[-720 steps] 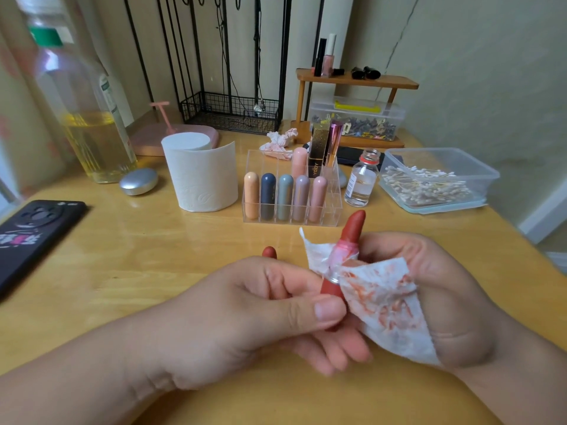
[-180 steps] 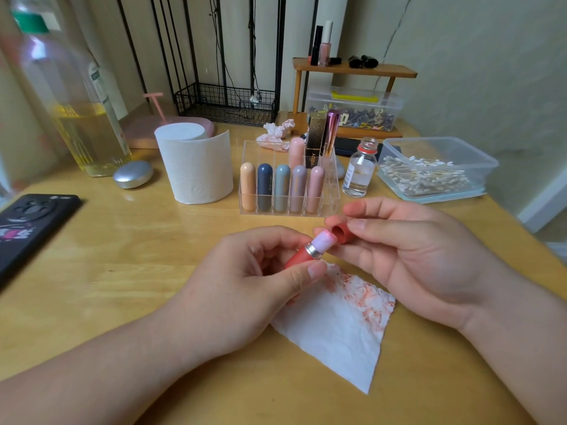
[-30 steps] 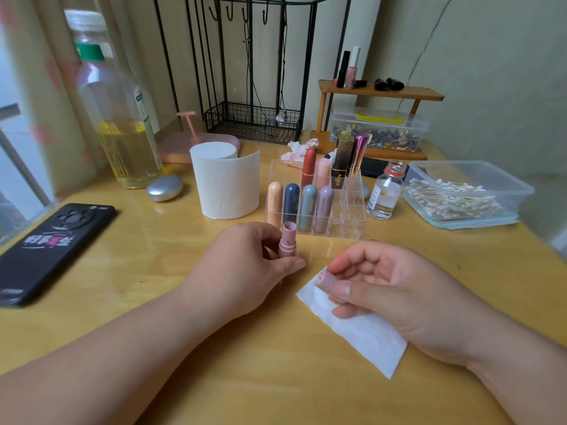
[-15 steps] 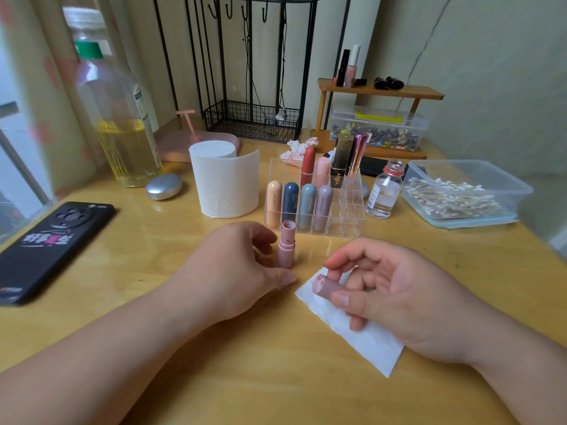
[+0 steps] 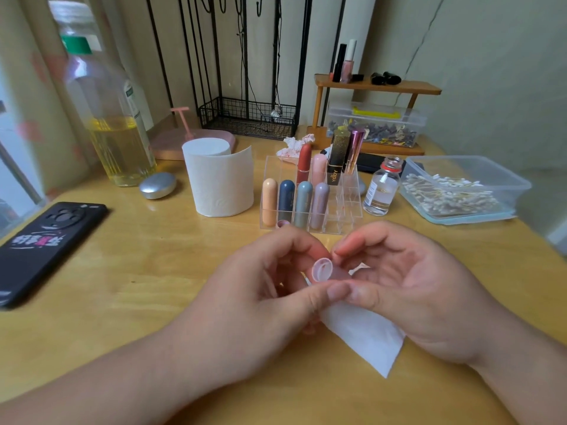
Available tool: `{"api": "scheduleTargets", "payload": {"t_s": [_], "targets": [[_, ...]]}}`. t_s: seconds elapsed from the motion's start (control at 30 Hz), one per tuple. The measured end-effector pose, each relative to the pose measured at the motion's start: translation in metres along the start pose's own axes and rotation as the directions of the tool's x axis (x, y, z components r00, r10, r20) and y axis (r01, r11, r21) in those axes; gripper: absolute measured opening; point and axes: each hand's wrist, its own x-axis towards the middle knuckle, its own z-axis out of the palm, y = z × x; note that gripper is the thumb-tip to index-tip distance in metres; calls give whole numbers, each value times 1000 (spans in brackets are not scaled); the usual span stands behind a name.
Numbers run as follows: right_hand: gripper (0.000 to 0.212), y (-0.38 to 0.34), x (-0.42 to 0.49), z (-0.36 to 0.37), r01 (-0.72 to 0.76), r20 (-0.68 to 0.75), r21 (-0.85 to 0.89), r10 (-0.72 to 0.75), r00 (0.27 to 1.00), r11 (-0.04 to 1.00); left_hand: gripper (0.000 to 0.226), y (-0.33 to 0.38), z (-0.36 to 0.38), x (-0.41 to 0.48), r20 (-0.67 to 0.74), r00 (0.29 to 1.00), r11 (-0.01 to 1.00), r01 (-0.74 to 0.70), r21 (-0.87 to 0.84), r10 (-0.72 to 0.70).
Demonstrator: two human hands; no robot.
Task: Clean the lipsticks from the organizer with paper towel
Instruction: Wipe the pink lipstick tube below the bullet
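My right hand (image 5: 408,289) pinches a pale pink lipstick cap (image 5: 322,269) between thumb and forefinger, its open end facing me. My left hand (image 5: 270,289) is curled beside the cap, its thumb and fingers pinching the near edge of the white paper towel (image 5: 365,338), which lies on the table under both hands. The uncapped pink lipstick base (image 5: 282,223) stands alone on the table behind my left hand, in front of the clear organizer (image 5: 343,210). Several capped lipsticks stand in the organizer; a red lipstick (image 5: 303,164) is in its back row.
A paper towel roll (image 5: 219,179) stands left of the organizer, a small glass bottle (image 5: 382,187) and a tub of cotton swabs (image 5: 460,191) to its right. A black phone (image 5: 46,243) lies at far left. A big oil bottle (image 5: 113,118) and a crumpled stained tissue (image 5: 291,148) are behind.
My left hand let go of the pink lipstick base, leaving it upright by the organizer, and moved right to the towel and cap. My right hand turned the cap's opening toward me.
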Motion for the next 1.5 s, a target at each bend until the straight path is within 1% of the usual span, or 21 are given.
{"api": "scheduleTargets", "payload": {"t_s": [0.07,0.13,0.17,0.2,0.23,0.27,0.33,0.37,0.43,0.67,0.8,0.97,1.03,1.1,1.17,1.2,1.27,1.3,1.33,1.4,1.5], "targets": [[38,-4,-1,0,-54,-10,-78,54,999,996,18,-3,0,1,-39,999,1000,15,-6,-15],[45,-12,-3,-5,-181,-100,-319,157,983,930,21,-6,-1,2,-39,998,998,45,54,-43],[48,-15,-4,-8,-243,-154,-498,190,970,832,24,-6,-1,2,-28,998,991,56,125,-53],[47,-18,-5,-10,-268,-179,-663,200,963,699,25,-6,-1,2,-16,998,978,63,201,-61],[43,-20,-5,-9,-266,-178,-777,207,962,571,25,-6,-2,2,-10,998,963,65,261,-65],[38,-23,-6,-6,-261,-163,-831,234,958,490,24,-6,-2,2,-9,998,951,65,302,-66],[29,-24,-9,2,-229,-114,-883,287,951,409,23,-4,-2,1,-16,998,939,66,338,-65],[22,-24,-10,6,-202,-85,-900,300,950,386,24,-4,-2,1,-19,998,935,68,347,-66],[9,-24,-12,9,-160,-38,-905,299,953,395,22,-3,-2,0,-37,997,923,73,377,-64],[16,-25,-10,-1,-34,106,-882,267,958,470,17,-3,-1,-1,11,997,867,66,494,-82],[17,-32,-11,-2,44,267,-799,288,920,600,18,-4,2,0,110,991,830,5,558,-80],[16,-36,-14,-3,-18,300,-746,361,883,665,27,-2,-1,3,230,954,848,45,529,-194],[15,-32,-12,-5,-59,231,-713,313,921,698,34,-2,-1,3,227,946,866,92,492,-230],[14,-26,-8,-10,-98,45,-700,181,983,707,37,-4,-1,1,189,958,887,114,447,-218],[23,-25,-5,-14,-150,-113,-646,101,989,748,36,-5,0,0,137,980,925,83,371,-143],[33,-24,-4,-16,-168,-138,-595,107,985,786,34,-5,1,1,114,989,950,53,308,-92],[45,-24,-3,-21,-245,-117,-376,216,969,894,29,-2,0,1,58,998,989,3,146,-11],[45,-24,-3,-22,-295,-73,-196,286,956,935,27,-1,0,1,25,1000,997,-9,73,7],[44,-24,-3,-23,-348,-11,2,348,937,938,27,1,-1,1,-4,1000,1000,-19,13,19],[41,-25,-2,-19,-398,113,298,382,917,868,24,3,-1,1,-38,998,996,-43,-74,41],[36,-24,-1,-8,-379,255,474,288,923,795,25,1,-1,2,-97,995,987,-44,-154,29]]}}
